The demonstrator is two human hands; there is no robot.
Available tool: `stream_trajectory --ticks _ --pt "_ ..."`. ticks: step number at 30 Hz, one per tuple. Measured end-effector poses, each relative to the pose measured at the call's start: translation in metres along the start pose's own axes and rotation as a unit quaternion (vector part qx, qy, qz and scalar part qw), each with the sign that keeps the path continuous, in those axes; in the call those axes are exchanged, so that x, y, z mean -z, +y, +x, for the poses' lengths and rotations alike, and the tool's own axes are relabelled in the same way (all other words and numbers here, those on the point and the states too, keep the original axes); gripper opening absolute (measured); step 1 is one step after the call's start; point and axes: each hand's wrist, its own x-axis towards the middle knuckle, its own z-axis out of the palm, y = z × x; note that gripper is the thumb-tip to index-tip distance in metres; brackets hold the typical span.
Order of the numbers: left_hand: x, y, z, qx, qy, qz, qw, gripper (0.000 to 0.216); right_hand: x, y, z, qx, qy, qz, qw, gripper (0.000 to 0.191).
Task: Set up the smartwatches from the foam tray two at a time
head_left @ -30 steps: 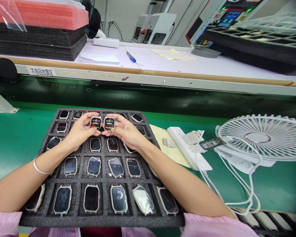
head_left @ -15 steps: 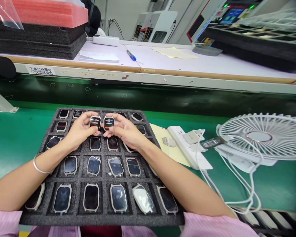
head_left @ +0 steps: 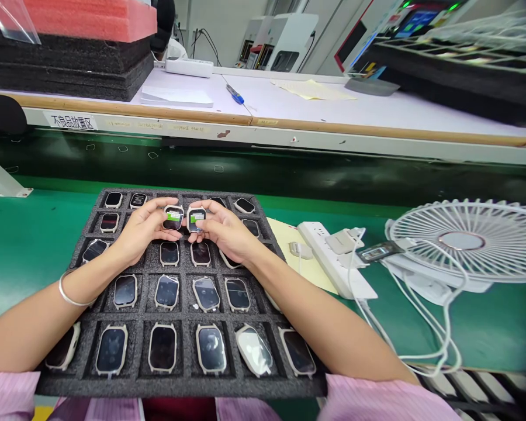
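Observation:
Above the back half of a dark foam tray [head_left: 158, 389], my left hand [head_left: 142, 231] grips a smartwatch body [head_left: 173, 217] with a lit screen showing a green block. Beside it, my right hand [head_left: 223, 231] is closed on a second strapless smartwatch [head_left: 196, 219], its thumb resting on the lit screen, which also shows green. The two watches are held side by side with a small gap. Several more watches, such as a dark-screened watch [head_left: 162, 349], lie face up in the tray's compartments. My forearms hide some compartments at the sides.
To the right are a white power strip [head_left: 328, 251], a round white fan [head_left: 464, 241] and loose white cables [head_left: 442, 345]. Over the back runs a shelf [head_left: 289, 120] with black foam stacks [head_left: 61, 73], a blue pen-like tool [head_left: 235, 94] and papers [head_left: 175, 96].
Both watch screens have gone from dark text pages with an orange strip to pages with green blocks. My left thumb has come off the lower part of its watch. The hands shifted slightly.

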Motion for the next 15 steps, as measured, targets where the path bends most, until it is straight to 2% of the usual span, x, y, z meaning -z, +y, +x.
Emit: stream_trajectory --ticks 5,8,11,15 --pt "-0.0004 -0.0014 0.0003 -0.015 -0.002 0.018 1.000 0.029 -0.0004 0.0000 0.0005 -0.017 0.016 -0.024 0.999 0.038" --pt "0.0009 -0.0022 0.0000 -0.036 0.001 0.044 0.998 0.029 -0.0014 -0.0015 0.0010 -0.032 0.023 -0.006 0.999 0.031" --pt "0.0017 -0.0030 0.0002 -0.049 0.002 0.064 0.997 0.033 -0.0020 -0.0032 0.0019 -0.055 0.023 0.028 0.998 0.025" --pt "0.0007 -0.0047 0.0014 -0.048 -0.010 0.055 0.997 0.045 -0.0012 -0.0030 0.0024 -0.057 0.015 0.047 0.997 0.031"
